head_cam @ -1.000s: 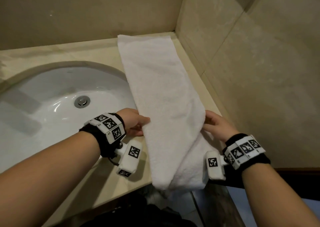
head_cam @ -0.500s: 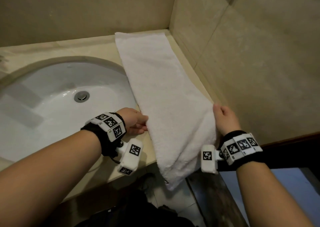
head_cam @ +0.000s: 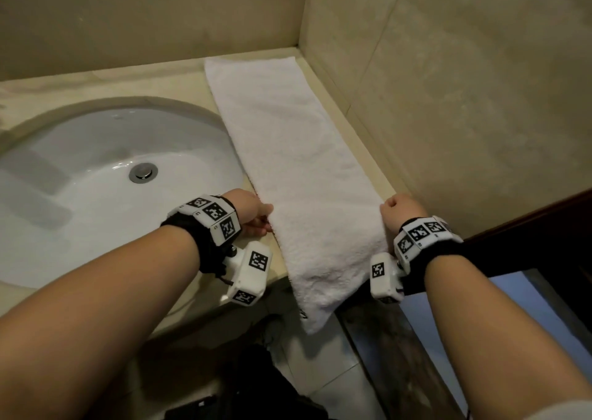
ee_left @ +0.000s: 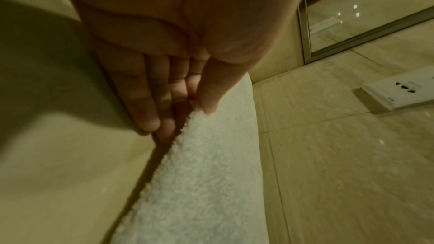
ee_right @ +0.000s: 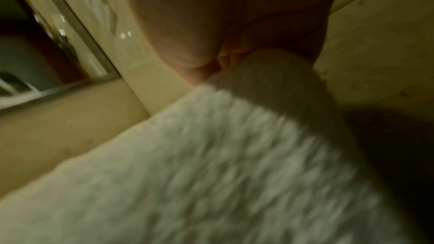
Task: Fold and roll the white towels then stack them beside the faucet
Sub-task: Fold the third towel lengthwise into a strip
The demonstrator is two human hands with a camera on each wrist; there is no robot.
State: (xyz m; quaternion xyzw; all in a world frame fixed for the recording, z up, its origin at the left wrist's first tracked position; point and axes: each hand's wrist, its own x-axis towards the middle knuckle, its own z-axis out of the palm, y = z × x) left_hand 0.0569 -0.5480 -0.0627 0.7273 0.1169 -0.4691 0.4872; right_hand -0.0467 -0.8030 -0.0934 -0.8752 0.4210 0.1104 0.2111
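Observation:
A white towel (head_cam: 298,163) lies as a long folded strip on the beige countertop (head_cam: 160,80), right of the sink. It runs from the back wall to the front edge, where its near end hangs over. My left hand (head_cam: 256,214) is at the strip's left edge. In the left wrist view the thumb lies on the towel (ee_left: 199,183) and the straight fingers run along and under its edge, so my left hand (ee_left: 185,116) pinches it. My right hand (head_cam: 400,211) grips the right edge with curled fingers. The towel (ee_right: 211,173) bunches into the palm of my right hand (ee_right: 225,62).
The white sink (head_cam: 80,150) with its drain (head_cam: 143,172) fills the left of the counter. A tiled side wall (head_cam: 448,99) stands close along the towel's right side. A wall socket (ee_left: 399,92) is on that wall. Something dark (head_cam: 256,387) lies on the floor below.
The slanted fold at the towel's near end has been pulled out flat. My right hand moved out to the strip's right edge and grips it there. My left hand stayed at the left edge.

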